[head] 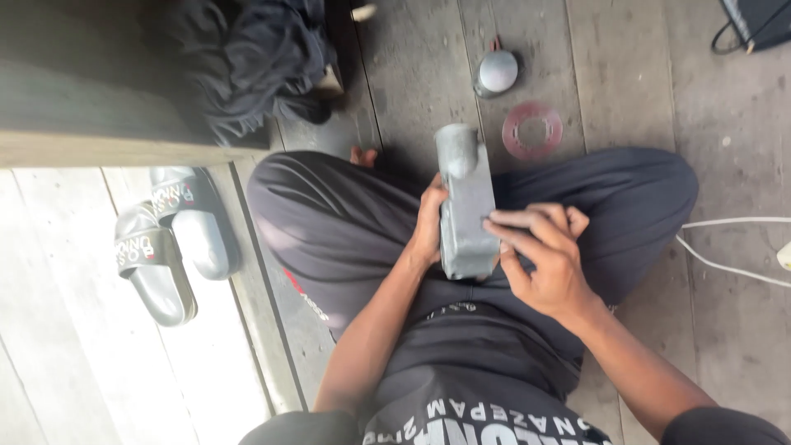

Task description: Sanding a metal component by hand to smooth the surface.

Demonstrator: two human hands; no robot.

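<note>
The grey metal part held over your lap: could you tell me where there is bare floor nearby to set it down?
Bare boards lie right of the right knee, between the white cable and the red ring, and beyond the ring toward the black bag. It is crowded ahead by the round grey cap and dark cloth, and left by the sandals.

A seated person's left hand point(428, 222) and right hand point(544, 255) grip a grey metal tool body point(465, 206) over crossed legs; a red ring point(532, 129) lies on the plank floor point(725, 313) beyond.
</note>
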